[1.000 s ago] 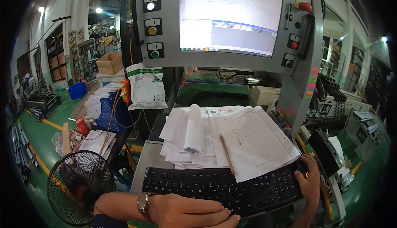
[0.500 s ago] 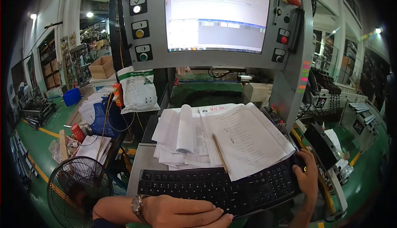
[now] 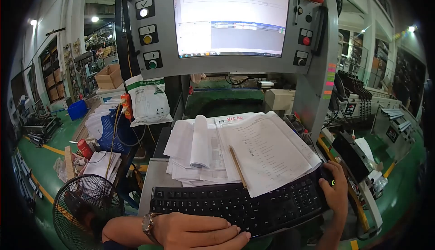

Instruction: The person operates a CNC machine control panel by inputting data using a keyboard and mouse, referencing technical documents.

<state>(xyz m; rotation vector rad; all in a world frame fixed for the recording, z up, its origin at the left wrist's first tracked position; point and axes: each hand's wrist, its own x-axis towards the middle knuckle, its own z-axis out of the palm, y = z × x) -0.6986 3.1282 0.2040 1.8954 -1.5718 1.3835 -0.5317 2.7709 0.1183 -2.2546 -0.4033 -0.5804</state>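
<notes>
My left hand (image 3: 199,233), with a watch (image 3: 147,226) on the wrist, lies flat over the front edge of the black keyboard (image 3: 217,200), fingers stretched to the right. At the keyboard's right end, my right hand (image 3: 334,186) curls round a dark mouse (image 3: 327,175), mostly hidden by the fingers. Behind the keyboard lie stacked papers (image 3: 267,159), whose front corner overlaps the keys. A pencil (image 3: 238,167) rests on the top sheet. Left of it is a rolled sheet (image 3: 200,143). Above, a lit screen (image 3: 231,19) shows a window with a table.
A control panel with buttons (image 3: 147,39) frames the screen. At left are a black fan (image 3: 86,204), a white bag (image 3: 148,100), a blue basket (image 3: 113,132) and a red bottle (image 3: 84,148). A dark monitor (image 3: 351,157) stands at right.
The whole view has shifted slightly, with the screen and papers a little further left. Both hands keep nearly the same places at the keyboard and mouse.
</notes>
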